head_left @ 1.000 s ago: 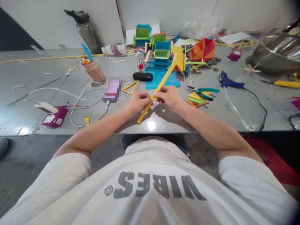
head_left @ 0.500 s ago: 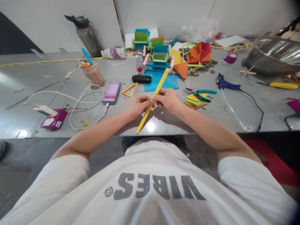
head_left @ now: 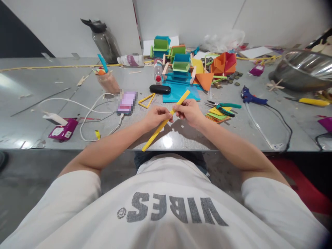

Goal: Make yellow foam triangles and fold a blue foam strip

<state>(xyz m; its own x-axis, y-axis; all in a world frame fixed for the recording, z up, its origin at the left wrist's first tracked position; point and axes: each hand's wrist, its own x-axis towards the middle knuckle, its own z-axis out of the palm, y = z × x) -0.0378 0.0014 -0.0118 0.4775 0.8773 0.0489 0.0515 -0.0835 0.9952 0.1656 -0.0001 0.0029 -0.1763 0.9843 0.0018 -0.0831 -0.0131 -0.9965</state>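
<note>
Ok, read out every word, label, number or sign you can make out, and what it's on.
"VIBES": upside down on the white T-shirt.
Round mark beside it: too small to read.
Phone screen: blurred.
Labels on the lying white bottle, red-capped clear bottle and purple socket block, plus white tag: too small to read.

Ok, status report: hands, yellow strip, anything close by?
Left hand and right hand pinching yellow strip. Strip slanted, longer end toward the body. Yellow triangle beyond left hand; pliers right of right hand.
</note>
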